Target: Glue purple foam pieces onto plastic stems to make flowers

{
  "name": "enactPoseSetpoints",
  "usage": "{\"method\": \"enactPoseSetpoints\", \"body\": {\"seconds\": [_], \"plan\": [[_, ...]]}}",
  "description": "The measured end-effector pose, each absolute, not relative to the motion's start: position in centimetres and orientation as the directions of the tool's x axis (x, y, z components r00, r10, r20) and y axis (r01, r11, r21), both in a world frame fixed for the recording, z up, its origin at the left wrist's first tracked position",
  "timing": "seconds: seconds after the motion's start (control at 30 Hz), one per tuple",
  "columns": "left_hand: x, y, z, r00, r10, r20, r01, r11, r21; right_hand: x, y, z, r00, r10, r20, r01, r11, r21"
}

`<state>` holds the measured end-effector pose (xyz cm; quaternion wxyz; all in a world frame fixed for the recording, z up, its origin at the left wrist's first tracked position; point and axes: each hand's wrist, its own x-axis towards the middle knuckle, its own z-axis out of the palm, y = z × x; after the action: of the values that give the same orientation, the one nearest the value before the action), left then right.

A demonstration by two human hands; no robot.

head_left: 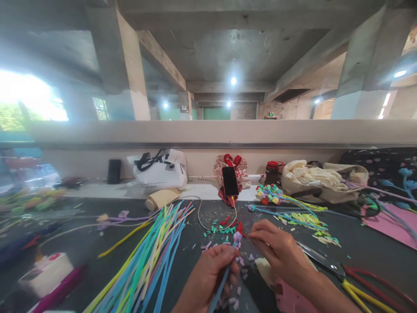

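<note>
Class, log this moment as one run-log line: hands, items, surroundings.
left hand: grip on blue stick | right hand: pinching lilac piece at stick tip | beside: stick bundle, scissors, phone

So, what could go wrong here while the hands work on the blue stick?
The small purple piece at the tip of the blue stick, pinched between left hand and right hand, may slip and get lost among the cut scraps. The scissors beside the right wrist could be knocked. The phone cable might snag.
</note>
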<state>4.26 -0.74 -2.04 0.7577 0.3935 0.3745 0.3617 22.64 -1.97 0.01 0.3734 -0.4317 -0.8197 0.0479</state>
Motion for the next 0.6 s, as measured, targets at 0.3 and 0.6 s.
{"method": "enactPoseSetpoints", "body": {"seconds": [0.3,0.6], "plan": [[4.4,-1.7,-0.7,0.312,0.911,-0.271,-0.401,0.385,0.831,22.9,-1.2,-0.9,-0.363,0.791,0.493,0.755,0.559,-0.342],[3.5,-1.2,-0.2,0.355,0.916,-0.187,-0.440,0.340,0.831,23.0,-0.6,-1.9,-0.383,0.871,0.308,0.888,0.439,-0.138]]}}
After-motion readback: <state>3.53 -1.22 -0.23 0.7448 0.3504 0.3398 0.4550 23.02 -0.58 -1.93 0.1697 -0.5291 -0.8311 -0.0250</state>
